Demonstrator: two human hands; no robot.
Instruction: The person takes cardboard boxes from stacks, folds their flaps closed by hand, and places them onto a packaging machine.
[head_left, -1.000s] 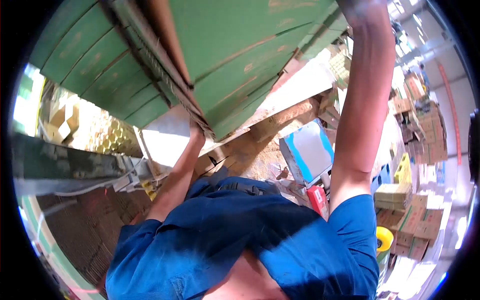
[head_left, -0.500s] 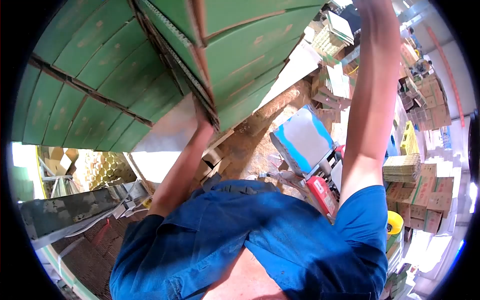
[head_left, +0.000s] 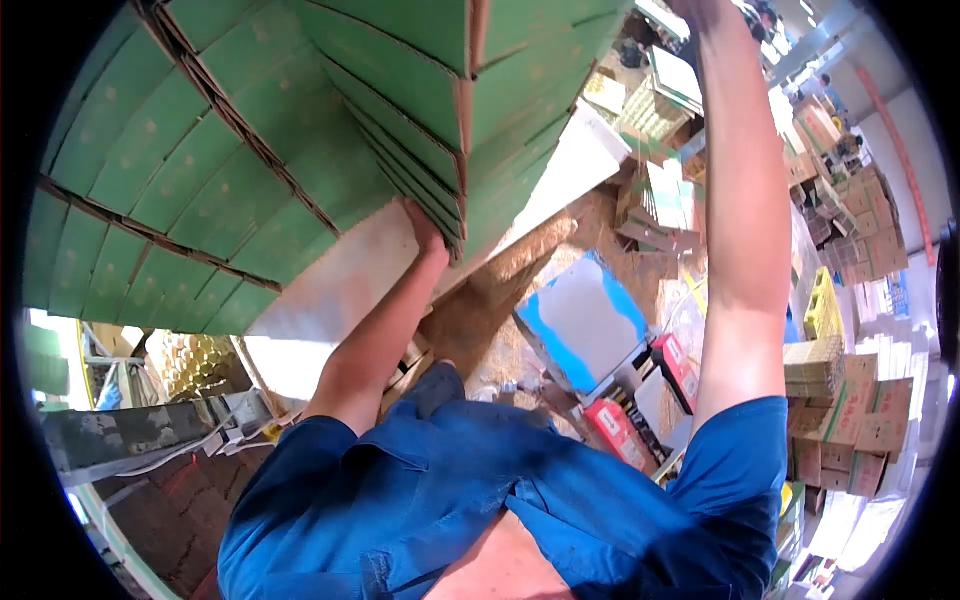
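My left hand (head_left: 425, 228) is at the lower edge of a stack of green cardboard (head_left: 420, 130), its fingers curled against the near bottom corner and partly hidden by it. The layers' brown edges show along that corner. Beside it on the left stand more rows of green cardboard (head_left: 150, 170), with a pale board (head_left: 340, 275) below. My right arm is stretched far up and forward. Only part of my right hand (head_left: 703, 12) shows at the top edge of the view; its fingers are cut off, so I cannot see what it touches.
A grey and blue-edged panel (head_left: 585, 315) stands ahead, with red-and-white boxes (head_left: 620, 435) beside it. Brown cartons (head_left: 850, 410) are piled at the right. A grey metal beam (head_left: 130, 435) runs at the left, and stacked flat pieces (head_left: 665, 85) stand farther off.
The green stack at my left hand has shifted and turned, now showing separate layers at its corner. My left hand has moved slightly right with it. The view has shifted a little.
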